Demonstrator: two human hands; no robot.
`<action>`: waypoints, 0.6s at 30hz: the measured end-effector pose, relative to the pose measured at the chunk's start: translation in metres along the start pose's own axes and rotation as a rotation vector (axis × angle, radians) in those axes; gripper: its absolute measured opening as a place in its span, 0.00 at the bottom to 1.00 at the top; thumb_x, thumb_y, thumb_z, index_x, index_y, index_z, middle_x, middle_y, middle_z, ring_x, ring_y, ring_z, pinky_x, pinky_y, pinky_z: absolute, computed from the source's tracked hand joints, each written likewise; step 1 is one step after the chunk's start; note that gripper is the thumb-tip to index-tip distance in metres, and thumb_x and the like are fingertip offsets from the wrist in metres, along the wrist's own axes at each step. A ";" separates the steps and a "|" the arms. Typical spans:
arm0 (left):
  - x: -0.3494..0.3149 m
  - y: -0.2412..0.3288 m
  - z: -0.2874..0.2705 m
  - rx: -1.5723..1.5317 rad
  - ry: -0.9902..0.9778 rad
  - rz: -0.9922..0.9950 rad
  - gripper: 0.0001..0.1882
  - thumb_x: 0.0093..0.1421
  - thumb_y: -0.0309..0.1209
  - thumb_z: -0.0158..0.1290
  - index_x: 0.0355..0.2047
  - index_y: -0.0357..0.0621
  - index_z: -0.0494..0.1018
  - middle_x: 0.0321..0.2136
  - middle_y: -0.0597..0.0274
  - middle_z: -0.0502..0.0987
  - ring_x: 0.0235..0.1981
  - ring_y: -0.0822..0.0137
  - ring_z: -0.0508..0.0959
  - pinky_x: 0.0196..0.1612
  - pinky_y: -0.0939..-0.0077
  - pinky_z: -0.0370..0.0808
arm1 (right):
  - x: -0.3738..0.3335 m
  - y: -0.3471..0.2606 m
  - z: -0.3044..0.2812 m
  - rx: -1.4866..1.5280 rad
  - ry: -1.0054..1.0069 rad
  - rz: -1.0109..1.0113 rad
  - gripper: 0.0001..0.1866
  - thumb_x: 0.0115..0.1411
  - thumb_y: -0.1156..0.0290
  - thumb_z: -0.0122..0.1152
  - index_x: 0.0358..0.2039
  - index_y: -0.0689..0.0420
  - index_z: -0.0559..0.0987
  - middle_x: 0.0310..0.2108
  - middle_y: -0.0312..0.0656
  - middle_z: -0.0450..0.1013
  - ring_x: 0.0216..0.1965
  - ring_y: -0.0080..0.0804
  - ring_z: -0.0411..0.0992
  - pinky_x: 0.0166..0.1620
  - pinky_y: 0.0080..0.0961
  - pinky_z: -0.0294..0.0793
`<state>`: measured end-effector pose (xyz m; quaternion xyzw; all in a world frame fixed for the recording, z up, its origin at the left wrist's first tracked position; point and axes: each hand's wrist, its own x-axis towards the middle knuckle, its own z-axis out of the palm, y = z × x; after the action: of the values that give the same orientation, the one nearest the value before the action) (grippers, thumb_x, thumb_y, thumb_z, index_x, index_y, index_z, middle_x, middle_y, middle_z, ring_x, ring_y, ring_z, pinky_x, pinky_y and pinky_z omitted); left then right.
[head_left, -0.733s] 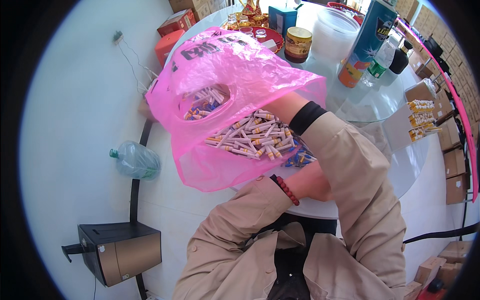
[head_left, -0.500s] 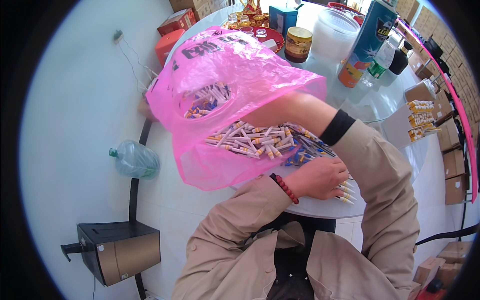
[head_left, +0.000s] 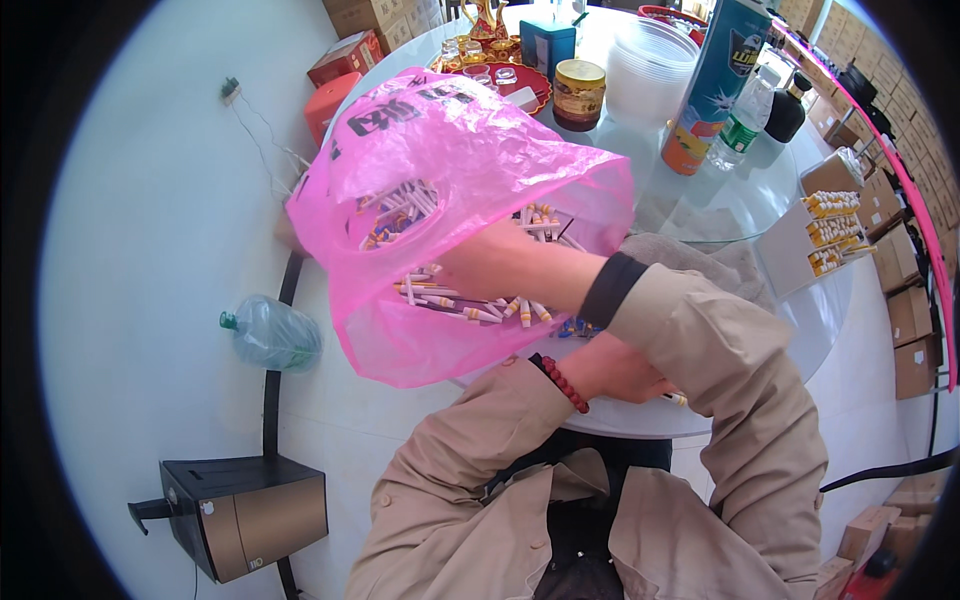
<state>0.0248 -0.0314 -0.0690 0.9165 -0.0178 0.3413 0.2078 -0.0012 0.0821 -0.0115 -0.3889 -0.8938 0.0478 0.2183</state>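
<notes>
A pink plastic bag (head_left: 470, 150) lies on the table with its mouth toward me. Inside are many white pen-like sticks (head_left: 480, 312) with yellow-orange bands, and some blue pieces. My right hand (head_left: 480, 262) reaches deep into the bag, its fingers hidden behind the plastic and the sticks. Below it, my left hand (head_left: 628, 372) rests by the near table edge, closed, partly covered by my right sleeve. The tip of a white banded stick (head_left: 676, 399) pokes out beside its fingers. A few blue pieces (head_left: 575, 328) lie just above that hand.
Beyond the bag stand a spray can (head_left: 700, 100), a water bottle (head_left: 740, 130), a brown jar (head_left: 579, 95), stacked clear tubs (head_left: 652, 75) and a red tray (head_left: 540, 92). At right, a white holder (head_left: 785, 250) carries rows of banded sticks near a grey cloth (head_left: 690, 258).
My right hand has moved left and deeper into the bag, and its forearm now crosses over my left hand. The left hand has shifted slightly left, and fewer sticks show beside it.
</notes>
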 end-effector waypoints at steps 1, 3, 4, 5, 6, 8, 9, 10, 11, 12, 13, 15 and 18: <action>-0.001 -0.001 -0.001 -0.085 -0.051 -0.035 0.26 0.58 0.44 0.50 0.55 0.48 0.67 0.56 0.54 0.67 0.60 0.52 0.63 0.62 0.60 0.57 | 0.004 -0.003 0.007 -0.034 -0.188 0.069 0.08 0.48 0.73 0.59 0.31 0.58 0.80 0.30 0.48 0.77 0.34 0.44 0.77 0.33 0.39 0.76; -0.009 -0.001 -0.004 -0.236 -0.081 -0.087 0.27 0.59 0.45 0.49 0.56 0.49 0.65 0.57 0.55 0.65 0.60 0.54 0.62 0.63 0.60 0.56 | 0.011 -0.009 0.021 -0.050 -0.174 0.037 0.08 0.47 0.73 0.60 0.30 0.58 0.80 0.31 0.48 0.77 0.35 0.44 0.77 0.34 0.39 0.76; -0.013 -0.002 -0.004 -0.299 -0.090 -0.119 0.27 0.59 0.44 0.49 0.56 0.49 0.65 0.57 0.55 0.65 0.60 0.54 0.61 0.63 0.59 0.57 | 0.013 -0.011 0.026 -0.072 -0.213 0.049 0.08 0.47 0.73 0.60 0.30 0.59 0.80 0.32 0.49 0.77 0.35 0.44 0.77 0.34 0.39 0.76; -0.019 -0.002 -0.004 -0.337 -0.090 -0.160 0.25 0.59 0.42 0.48 0.55 0.48 0.66 0.56 0.55 0.66 0.60 0.53 0.62 0.62 0.58 0.57 | 0.015 -0.012 0.028 -0.056 -0.178 -0.007 0.09 0.47 0.73 0.60 0.31 0.59 0.80 0.32 0.49 0.77 0.35 0.44 0.77 0.35 0.39 0.76; -0.023 -0.002 -0.002 -0.384 -0.050 -0.176 0.24 0.59 0.40 0.47 0.55 0.47 0.66 0.55 0.54 0.67 0.59 0.53 0.63 0.62 0.58 0.58 | 0.017 -0.013 0.029 -0.053 -0.210 -0.016 0.09 0.47 0.73 0.60 0.31 0.59 0.80 0.33 0.49 0.77 0.36 0.44 0.77 0.35 0.39 0.77; -0.028 -0.002 0.003 -0.389 -0.009 -0.205 0.23 0.59 0.39 0.47 0.54 0.47 0.67 0.54 0.54 0.68 0.58 0.53 0.64 0.61 0.58 0.59 | 0.018 -0.017 0.025 -0.045 -0.273 0.000 0.10 0.46 0.73 0.60 0.31 0.59 0.80 0.33 0.50 0.77 0.36 0.45 0.77 0.35 0.39 0.77; -0.026 -0.003 0.008 -0.378 0.066 -0.146 0.23 0.58 0.39 0.47 0.54 0.47 0.67 0.54 0.54 0.68 0.58 0.54 0.64 0.61 0.59 0.59 | 0.018 -0.020 0.021 -0.039 -0.303 0.027 0.10 0.45 0.73 0.60 0.31 0.59 0.80 0.33 0.50 0.77 0.36 0.45 0.77 0.35 0.39 0.77; -0.024 -0.003 0.010 -0.254 0.016 -0.133 0.24 0.58 0.39 0.47 0.54 0.46 0.67 0.54 0.53 0.68 0.58 0.55 0.64 0.61 0.60 0.59 | 0.018 -0.023 0.014 -0.042 -0.370 0.077 0.11 0.45 0.72 0.60 0.31 0.59 0.80 0.33 0.50 0.77 0.35 0.46 0.77 0.36 0.40 0.77; -0.016 -0.005 0.013 -0.115 0.001 -0.060 0.24 0.58 0.39 0.48 0.54 0.46 0.66 0.54 0.53 0.67 0.58 0.55 0.64 0.61 0.61 0.59 | 0.016 -0.025 0.006 -0.002 -0.375 0.098 0.12 0.44 0.71 0.60 0.31 0.60 0.80 0.33 0.50 0.77 0.36 0.46 0.77 0.36 0.40 0.77; -0.010 -0.006 0.014 0.021 -0.013 0.011 0.25 0.57 0.39 0.48 0.55 0.46 0.66 0.54 0.52 0.67 0.59 0.56 0.64 0.62 0.62 0.58 | 0.012 -0.026 -0.003 0.031 -0.421 0.143 0.13 0.44 0.70 0.60 0.32 0.60 0.80 0.33 0.51 0.77 0.36 0.47 0.77 0.36 0.40 0.77; -0.006 -0.005 0.011 0.038 0.020 0.024 0.24 0.57 0.39 0.49 0.53 0.45 0.68 0.53 0.52 0.68 0.57 0.57 0.65 0.60 0.63 0.61 | 0.009 -0.026 -0.013 0.064 -0.465 0.185 0.14 0.43 0.69 0.60 0.32 0.61 0.80 0.33 0.51 0.77 0.36 0.47 0.77 0.36 0.40 0.77; 0.001 -0.002 0.002 0.050 0.126 0.055 0.22 0.55 0.40 0.51 0.48 0.43 0.71 0.51 0.52 0.70 0.55 0.58 0.68 0.55 0.64 0.66 | 0.003 -0.020 -0.035 0.089 -0.485 0.212 0.14 0.46 0.66 0.56 0.29 0.63 0.79 0.29 0.53 0.75 0.34 0.50 0.75 0.37 0.41 0.74; 0.010 0.005 -0.014 0.067 -0.302 -0.147 0.15 0.52 0.40 0.55 0.33 0.42 0.73 0.40 0.57 0.74 0.46 0.60 0.72 0.41 0.66 0.72 | -0.012 -0.007 -0.066 0.091 -0.458 0.231 0.16 0.49 0.63 0.51 0.29 0.64 0.78 0.27 0.54 0.74 0.32 0.51 0.74 0.38 0.41 0.73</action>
<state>0.0236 -0.0291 -0.0514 0.9627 0.0295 0.1839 0.1964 0.0299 0.0632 0.0448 -0.4571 -0.8665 0.1995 0.0205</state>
